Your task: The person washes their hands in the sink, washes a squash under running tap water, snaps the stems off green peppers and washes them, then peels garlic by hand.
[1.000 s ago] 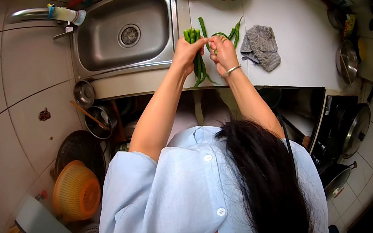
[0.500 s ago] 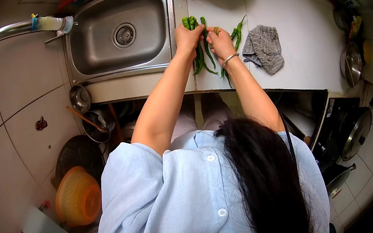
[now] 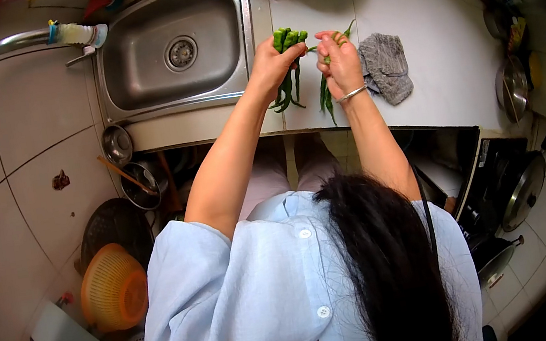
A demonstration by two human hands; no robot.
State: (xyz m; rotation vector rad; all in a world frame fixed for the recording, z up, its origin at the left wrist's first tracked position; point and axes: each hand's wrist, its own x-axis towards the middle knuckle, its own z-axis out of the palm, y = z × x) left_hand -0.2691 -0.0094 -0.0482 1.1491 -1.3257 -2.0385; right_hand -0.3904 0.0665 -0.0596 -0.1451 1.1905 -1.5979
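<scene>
I see left hand (image 3: 271,63) wrapped round green peppers (image 3: 290,39), tops near level: best grip snug, not crushing. Right hand (image 3: 342,67) curled on green bits (image 3: 327,61).

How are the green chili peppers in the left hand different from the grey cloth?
The green chili peppers are bright green, but the cloth is grey. The peppers are long, thin and shiny, while the cloth is wide, wrinkled and dull. The left hand holds the peppers in a bunch, while the cloth lies on the white counter. Both are outside the sink.
</scene>
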